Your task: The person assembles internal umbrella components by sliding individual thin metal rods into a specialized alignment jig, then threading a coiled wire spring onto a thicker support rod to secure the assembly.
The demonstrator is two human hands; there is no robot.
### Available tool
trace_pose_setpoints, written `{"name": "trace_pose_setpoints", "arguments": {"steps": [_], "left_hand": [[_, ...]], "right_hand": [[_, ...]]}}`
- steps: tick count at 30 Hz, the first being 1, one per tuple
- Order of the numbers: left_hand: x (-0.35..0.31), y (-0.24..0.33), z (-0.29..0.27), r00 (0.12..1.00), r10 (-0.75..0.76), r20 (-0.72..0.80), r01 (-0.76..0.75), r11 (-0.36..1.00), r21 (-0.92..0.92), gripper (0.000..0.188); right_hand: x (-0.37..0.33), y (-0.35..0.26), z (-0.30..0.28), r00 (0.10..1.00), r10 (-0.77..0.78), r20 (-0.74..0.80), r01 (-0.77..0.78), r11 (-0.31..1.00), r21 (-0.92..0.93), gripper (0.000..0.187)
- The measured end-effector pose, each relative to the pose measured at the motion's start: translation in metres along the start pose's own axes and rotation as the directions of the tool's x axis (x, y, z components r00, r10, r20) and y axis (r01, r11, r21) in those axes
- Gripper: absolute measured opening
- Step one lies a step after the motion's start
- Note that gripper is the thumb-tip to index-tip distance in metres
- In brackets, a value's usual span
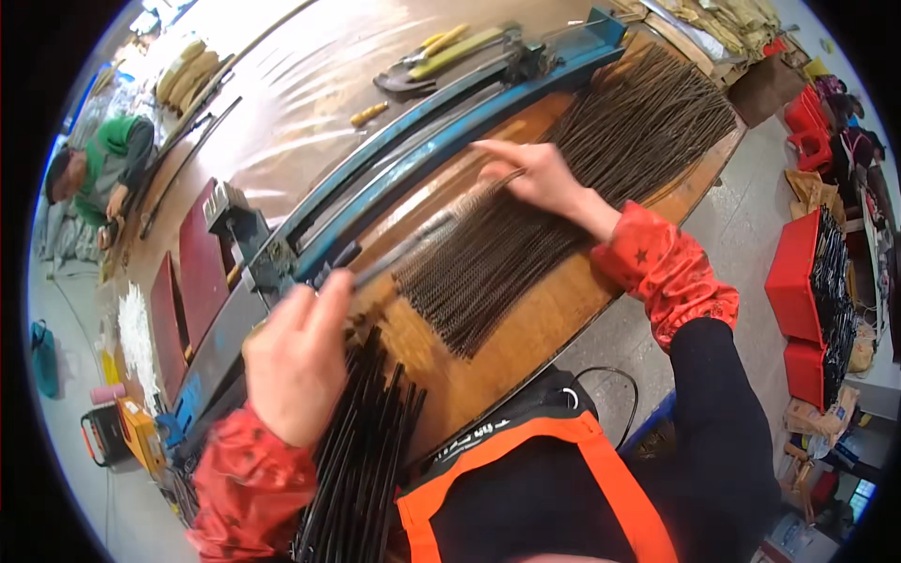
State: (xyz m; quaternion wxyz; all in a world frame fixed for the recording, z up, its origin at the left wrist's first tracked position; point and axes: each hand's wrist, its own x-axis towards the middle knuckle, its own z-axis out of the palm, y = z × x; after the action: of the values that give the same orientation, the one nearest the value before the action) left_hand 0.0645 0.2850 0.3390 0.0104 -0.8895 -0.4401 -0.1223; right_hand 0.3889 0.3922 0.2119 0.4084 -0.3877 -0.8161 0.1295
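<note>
My right hand is closed on the end of a long thin coil spring, its index finger stretched out. The spring is smeared by motion toward my left hand. My left hand is curled closed beside the end of a blue metal bench fixture. A short dark handle shows at its fingertips; what it grips is hidden. Between the hands runs a blurred grey rod. Below my right hand, a pile of long thin coil springs lies on the wooden worktop.
Black rods lie bunched by my left forearm. More long thin metal pieces lie at the far right of the worktop. Pliers rest beyond the blue fixture. A co-worker in green sits at far left. Red bins stand right.
</note>
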Motion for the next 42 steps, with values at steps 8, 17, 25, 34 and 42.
{"name": "trace_pose_setpoints", "arguments": {"steps": [8, 17, 25, 34, 42], "left_hand": [[0.1, -0.02, 0.04, 0.986, 0.139, 0.093, -0.146, 0.987, 0.063, 0.043], [0.122, -0.013, 0.059, 0.985, 0.139, 0.104, -0.138, 0.99, -0.011, 0.041], [0.125, -0.013, 0.066, 0.985, 0.14, 0.102, -0.131, 0.987, -0.09, 0.036], [0.118, -0.015, 0.061, 0.978, 0.165, 0.128, -0.161, 0.986, -0.044, 0.043], [0.088, -0.034, 0.035, 0.993, 0.122, 0.006, -0.122, 0.993, -0.008, 0.04]], "right_hand": [[0.01, 0.052, -0.03, 0.991, -0.018, -0.133, 0.019, 1.0, 0.002, 0.042], [-0.008, 0.101, -0.1, 0.912, 0.034, -0.41, -0.141, 0.962, -0.234, 0.019], [-0.002, 0.099, -0.094, 0.953, -0.103, -0.286, 0.02, 0.96, -0.279, 0.025], [-0.002, 0.075, -0.051, 0.977, -0.165, -0.132, 0.133, 0.965, -0.225, 0.036], [0.0, -0.008, -0.018, 0.987, -0.049, -0.154, 0.059, 0.996, 0.064, 0.051]]}}
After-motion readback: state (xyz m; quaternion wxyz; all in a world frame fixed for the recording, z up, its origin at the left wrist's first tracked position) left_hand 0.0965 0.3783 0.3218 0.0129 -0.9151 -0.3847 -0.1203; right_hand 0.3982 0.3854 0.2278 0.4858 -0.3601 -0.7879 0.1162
